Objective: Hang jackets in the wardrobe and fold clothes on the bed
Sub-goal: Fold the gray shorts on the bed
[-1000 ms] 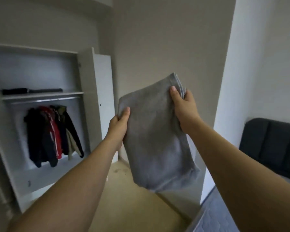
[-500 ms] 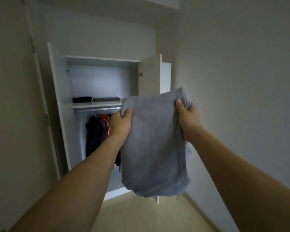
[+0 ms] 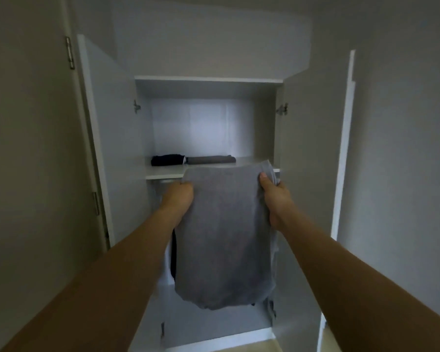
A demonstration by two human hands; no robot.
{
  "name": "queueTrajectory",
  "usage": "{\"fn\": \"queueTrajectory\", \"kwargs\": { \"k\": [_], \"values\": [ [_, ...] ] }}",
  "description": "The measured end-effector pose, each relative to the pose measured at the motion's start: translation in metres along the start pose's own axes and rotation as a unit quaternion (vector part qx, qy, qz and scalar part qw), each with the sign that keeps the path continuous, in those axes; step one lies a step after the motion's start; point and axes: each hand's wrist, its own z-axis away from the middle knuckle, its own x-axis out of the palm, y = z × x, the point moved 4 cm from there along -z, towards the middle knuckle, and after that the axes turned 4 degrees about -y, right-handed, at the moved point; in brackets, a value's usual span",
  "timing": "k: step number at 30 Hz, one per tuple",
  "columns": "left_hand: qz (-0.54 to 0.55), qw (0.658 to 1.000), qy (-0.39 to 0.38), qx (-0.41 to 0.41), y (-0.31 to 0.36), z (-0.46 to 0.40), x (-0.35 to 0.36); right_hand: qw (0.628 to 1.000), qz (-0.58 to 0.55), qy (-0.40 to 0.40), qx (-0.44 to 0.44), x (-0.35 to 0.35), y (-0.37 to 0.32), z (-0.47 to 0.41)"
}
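Note:
A folded grey garment (image 3: 224, 237) hangs in front of me, held by its top corners. My left hand (image 3: 177, 199) grips its upper left corner and my right hand (image 3: 274, 199) grips its upper right corner. The garment's top edge is level with the shelf (image 3: 163, 171) of the open white wardrobe (image 3: 208, 80). Two folded items lie at the back of that shelf, a black one (image 3: 167, 160) and a dark grey one (image 3: 211, 159). The hanging jackets (image 3: 173, 257) below the shelf are mostly hidden behind the garment.
The wardrobe's left door (image 3: 107, 128) and right door (image 3: 313, 148) stand open to either side. A room door with hinges (image 3: 70, 53) is at the far left. A strip of beige floor (image 3: 290, 345) shows at the bottom right.
I have turned left and come closer to the wardrobe, which now fills the view head-on. The grey garment stays in both hands and is now raised to shelf height.

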Motion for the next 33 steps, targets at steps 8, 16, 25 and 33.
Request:
{"fn": "queueTrajectory", "kwargs": {
  "k": [8,16,25,33],
  "values": [
    [-0.018,0.997,0.069,0.025,-0.028,-0.238,-0.002,0.997,-0.026,-0.057,0.039,0.119,0.056,-0.217],
    [-0.145,0.98,0.105,0.085,0.044,-0.48,-0.035,0.981,-0.111,-0.134,0.088,0.233,0.049,-0.422],
    [-0.445,0.89,0.001,0.105,0.043,-0.681,0.046,0.946,0.002,-0.248,0.207,0.265,0.131,-0.591],
    [-0.446,0.888,-0.07,-0.083,-0.117,-0.692,0.103,0.778,0.572,-0.216,-0.145,0.254,0.133,-0.713]
  ]
}}
